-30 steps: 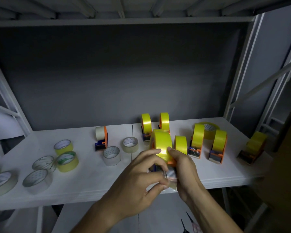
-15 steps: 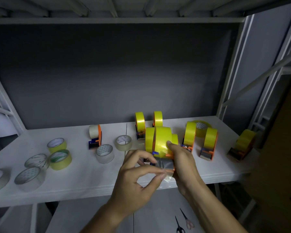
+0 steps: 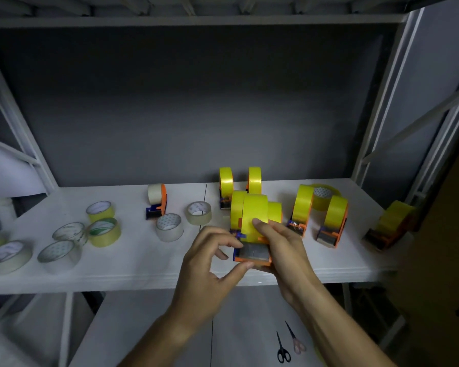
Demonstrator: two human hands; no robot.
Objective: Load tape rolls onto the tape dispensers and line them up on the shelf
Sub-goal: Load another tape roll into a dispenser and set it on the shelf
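Note:
Above the front edge of the white shelf (image 3: 133, 271), my right hand (image 3: 284, 250) grips an orange dispenser (image 3: 253, 254) loaded with a yellow tape roll (image 3: 253, 210), thumb pressed on the roll. My left hand (image 3: 210, 263) pinches the dispenser's front end between thumb and forefinger. Several loaded dispensers stand on the shelf: two at the back (image 3: 226, 185), two to the right (image 3: 301, 211), one at the far right (image 3: 390, 225), and one holding a pale roll (image 3: 157, 201).
Loose clear and yellowish tape rolls (image 3: 104, 231) lie on the shelf's left half, two more (image 3: 170, 226) near the middle. A flat yellow roll (image 3: 323, 194) lies behind the right dispensers. Scissors (image 3: 282, 348) lie on the lower shelf. Metal uprights frame both sides.
The strip of tape my left hand was pulling at the dispenser's front is gone from view; my fingers now pinch the metal front end. The view has shifted slightly.

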